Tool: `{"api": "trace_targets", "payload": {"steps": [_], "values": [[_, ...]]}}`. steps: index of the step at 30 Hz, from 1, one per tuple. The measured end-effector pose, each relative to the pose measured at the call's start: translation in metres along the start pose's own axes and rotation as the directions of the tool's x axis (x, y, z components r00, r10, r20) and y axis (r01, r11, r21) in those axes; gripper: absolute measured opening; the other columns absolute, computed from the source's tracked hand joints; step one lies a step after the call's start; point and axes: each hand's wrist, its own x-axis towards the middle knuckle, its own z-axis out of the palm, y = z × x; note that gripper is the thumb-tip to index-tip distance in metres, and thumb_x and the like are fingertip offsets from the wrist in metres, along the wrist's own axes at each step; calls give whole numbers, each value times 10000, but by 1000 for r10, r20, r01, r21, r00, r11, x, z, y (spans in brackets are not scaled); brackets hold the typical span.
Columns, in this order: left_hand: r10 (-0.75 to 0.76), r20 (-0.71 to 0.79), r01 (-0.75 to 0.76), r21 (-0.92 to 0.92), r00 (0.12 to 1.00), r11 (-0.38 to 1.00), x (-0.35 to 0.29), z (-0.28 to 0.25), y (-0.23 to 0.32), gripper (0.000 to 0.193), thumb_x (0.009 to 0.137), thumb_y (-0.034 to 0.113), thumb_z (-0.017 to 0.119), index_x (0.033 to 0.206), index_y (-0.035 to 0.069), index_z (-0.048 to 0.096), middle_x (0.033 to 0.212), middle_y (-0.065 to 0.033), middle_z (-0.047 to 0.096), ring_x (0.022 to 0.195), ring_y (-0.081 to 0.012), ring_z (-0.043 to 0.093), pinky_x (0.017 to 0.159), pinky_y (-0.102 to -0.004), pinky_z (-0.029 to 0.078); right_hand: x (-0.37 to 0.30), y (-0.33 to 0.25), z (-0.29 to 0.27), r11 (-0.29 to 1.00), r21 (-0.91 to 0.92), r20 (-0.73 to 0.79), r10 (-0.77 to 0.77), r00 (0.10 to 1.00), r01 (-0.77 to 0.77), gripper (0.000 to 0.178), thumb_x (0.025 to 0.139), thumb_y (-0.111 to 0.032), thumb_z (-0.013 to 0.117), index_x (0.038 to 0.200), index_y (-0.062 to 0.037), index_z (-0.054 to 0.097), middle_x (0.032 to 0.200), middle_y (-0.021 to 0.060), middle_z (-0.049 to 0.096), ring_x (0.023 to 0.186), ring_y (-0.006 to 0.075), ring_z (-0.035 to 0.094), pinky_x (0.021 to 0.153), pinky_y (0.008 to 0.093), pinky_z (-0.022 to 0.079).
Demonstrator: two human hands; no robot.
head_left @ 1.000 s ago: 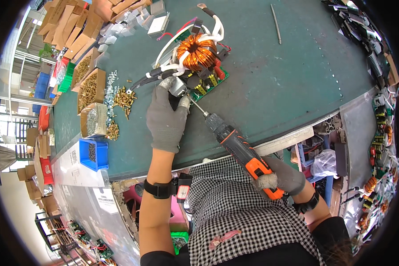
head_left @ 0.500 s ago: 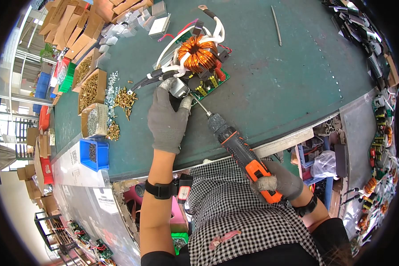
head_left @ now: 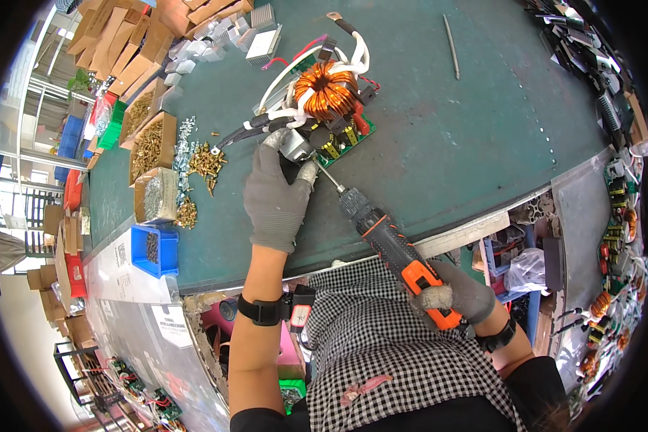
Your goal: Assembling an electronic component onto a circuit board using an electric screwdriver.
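Note:
My gloved left hand pinches a small silver-grey metal block at the near left corner of a green circuit board. A large copper-wound toroid coil with thick white-sleeved leads sits on that board. In my gloved right hand is an orange and black electric screwdriver, fingers wrapped round its handle. Its thin bit points up and left, the tip at the metal block beside my left thumb. Whether a screw sits under the tip is hidden.
Brass screws and silver fasteners lie loose left of the board, beside open cardboard boxes of screws. A blue bin stands at the table's left edge. Heat sinks lie behind; a metal rod lies far right.
The board, the metal block and my left hand sit slightly farther right and lower in the picture, as does the surrounding scene. The screwdriver's bit stays at the block, and both grips are unchanged.

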Motion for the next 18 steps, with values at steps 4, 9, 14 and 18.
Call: {"api": "trace_targets", "payload": {"steps": [4, 9, 14, 18], "values": [[66, -48, -68, -33, 997, 997, 0, 1, -1, 516, 759, 160, 751, 1212, 104, 510, 997, -110, 671, 891, -241, 672, 748, -344, 518, -1, -4, 3, 998, -58, -29, -8, 1000, 6, 511, 755, -382, 746, 1045, -1, 570, 806, 45, 622, 721, 127, 580, 654, 279, 488], [41, -55, -43, -27, 998, 999, 0, 1, 6, 506, 757, 166, 749, 1206, 102, 526, 1063, -128, 631, 946, -289, 644, 773, -383, 510, -2, -4, 2, 999, -37, -11, 8, 1000, -8, 540, 746, -399, 751, 1056, 5, 571, 812, 50, 622, 728, 132, 582, 659, 285, 488], [259, -169, -218, 224, 951, 950, -12, -2, 13, 437, 729, 186, 755, 1132, 121, 598, 1065, -100, 577, 1013, -323, 558, 828, -416, 467, -5, -6, 6, 998, 52, -28, 27, 999, -26, 571, 749, -407, 745, 1091, 13, 563, 812, 51, 616, 703, 130, 587, 632, 273, 492], [303, -51, -262, 378, 952, 888, -19, -6, 15, 321, 727, 197, 718, 1038, 138, 663, 992, -67, 561, 940, -286, 531, 809, -407, 438, -7, -14, 10, 980, 181, -6, 81, 997, -79, 631, 701, -416, 781, 1080, 16, 521, 786, 65, 618, 616, 138, 607, 506, 263, 523]]}}
